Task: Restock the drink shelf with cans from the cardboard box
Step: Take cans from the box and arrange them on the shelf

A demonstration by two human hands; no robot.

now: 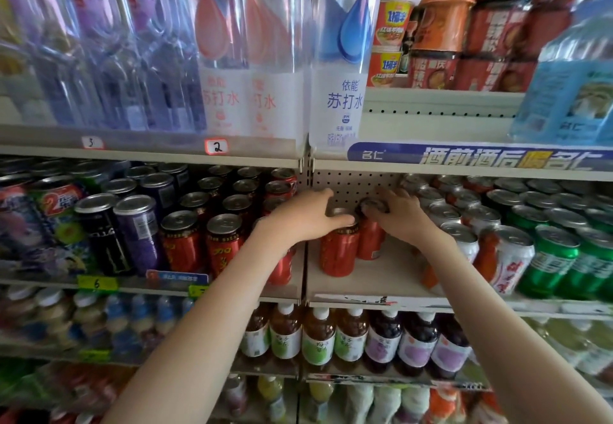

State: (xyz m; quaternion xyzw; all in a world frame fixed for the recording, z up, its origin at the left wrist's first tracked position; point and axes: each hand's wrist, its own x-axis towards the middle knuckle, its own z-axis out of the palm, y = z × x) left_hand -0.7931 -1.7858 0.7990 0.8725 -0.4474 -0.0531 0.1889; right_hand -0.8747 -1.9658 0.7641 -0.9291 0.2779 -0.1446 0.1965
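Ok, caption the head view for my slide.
Restocking a shelf: left hand on the front red can, right hand gripping the rear red can.
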